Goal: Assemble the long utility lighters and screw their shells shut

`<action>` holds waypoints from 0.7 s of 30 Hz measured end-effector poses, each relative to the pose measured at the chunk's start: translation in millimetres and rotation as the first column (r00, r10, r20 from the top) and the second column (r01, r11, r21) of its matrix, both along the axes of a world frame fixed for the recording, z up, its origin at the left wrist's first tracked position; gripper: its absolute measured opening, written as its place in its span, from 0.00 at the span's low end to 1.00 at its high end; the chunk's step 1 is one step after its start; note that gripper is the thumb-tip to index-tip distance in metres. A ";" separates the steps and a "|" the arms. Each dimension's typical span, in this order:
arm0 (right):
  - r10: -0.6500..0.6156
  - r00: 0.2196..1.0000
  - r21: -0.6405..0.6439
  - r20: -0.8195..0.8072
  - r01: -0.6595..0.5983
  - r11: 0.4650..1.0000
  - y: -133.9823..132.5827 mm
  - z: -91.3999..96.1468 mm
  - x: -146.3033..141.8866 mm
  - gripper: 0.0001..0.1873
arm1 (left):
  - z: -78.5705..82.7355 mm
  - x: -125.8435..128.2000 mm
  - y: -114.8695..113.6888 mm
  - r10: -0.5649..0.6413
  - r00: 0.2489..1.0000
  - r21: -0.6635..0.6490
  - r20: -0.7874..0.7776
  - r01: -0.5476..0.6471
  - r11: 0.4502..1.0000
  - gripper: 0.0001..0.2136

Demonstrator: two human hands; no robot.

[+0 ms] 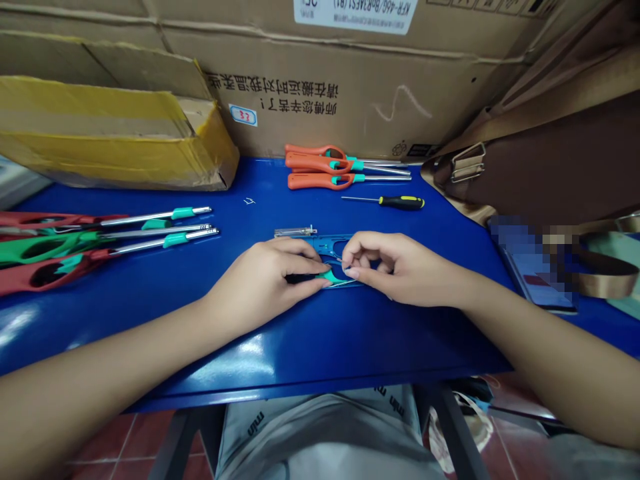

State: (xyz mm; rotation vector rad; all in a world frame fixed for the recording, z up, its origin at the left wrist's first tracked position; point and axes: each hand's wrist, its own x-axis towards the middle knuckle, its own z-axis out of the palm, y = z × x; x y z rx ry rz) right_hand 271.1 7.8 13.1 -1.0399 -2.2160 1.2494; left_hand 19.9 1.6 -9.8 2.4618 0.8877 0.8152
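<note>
A blue lighter body (320,244) with a short metal tip lies flat on the blue table (310,347), right in front of me. My left hand (267,280) rests on it, fingers closed and pinching a teal trigger piece (330,276) against the body. My right hand (390,267) meets it from the right, thumb and forefinger pinched on something small at the same spot; I cannot make out what.
Red and green long-nozzle lighters (100,243) lie at the left. Three orange ones (330,168) sit at the back, a black-and-yellow screwdriver (397,202) beside them. A yellow-taped carton (110,133), big cardboard boxes (350,87) and a brown bag (540,160) ring the table.
</note>
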 end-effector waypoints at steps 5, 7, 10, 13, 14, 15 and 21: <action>0.025 0.998 0.105 0.055 -0.031 0.994 -2.2 -0.2 -1.5 0.06 | -0.3 0.4 0.4 -0.001 1.000 -0.003 0.002 0.001 1.000 0.06; 0.039 0.996 0.153 0.086 -0.052 0.987 -3.9 -0.1 -1.9 0.08 | -0.5 0.5 0.3 -0.006 1.000 -0.013 0.005 0.006 1.000 0.06; 0.048 0.994 0.188 0.100 -0.066 0.980 -4.9 0.3 -2.3 0.08 | 0.5 0.5 -0.7 -0.005 1.000 -0.026 0.002 0.005 1.000 0.07; 0.038 0.995 0.200 0.097 -0.057 0.978 -4.0 0.1 -1.8 0.07 | 3.2 0.8 -2.7 -0.007 1.000 -0.040 -0.008 0.007 0.999 0.09; 0.040 0.994 0.211 0.097 -0.060 0.976 -3.6 -0.2 -1.4 0.07 | 4.3 0.8 -3.3 -0.007 1.000 -0.044 -0.012 0.006 0.999 0.10; 0.047 0.994 0.225 0.097 -0.068 0.972 -3.2 -0.6 -0.9 0.07 | 5.4 0.7 -3.7 -0.007 1.000 -0.046 -0.019 0.007 0.999 0.11; 0.112 0.980 0.366 0.163 -0.166 0.916 -3.4 -2.3 1.7 0.03 | 8.6 -2.6 -3.7 -0.037 0.995 -0.021 -0.088 0.035 0.999 0.11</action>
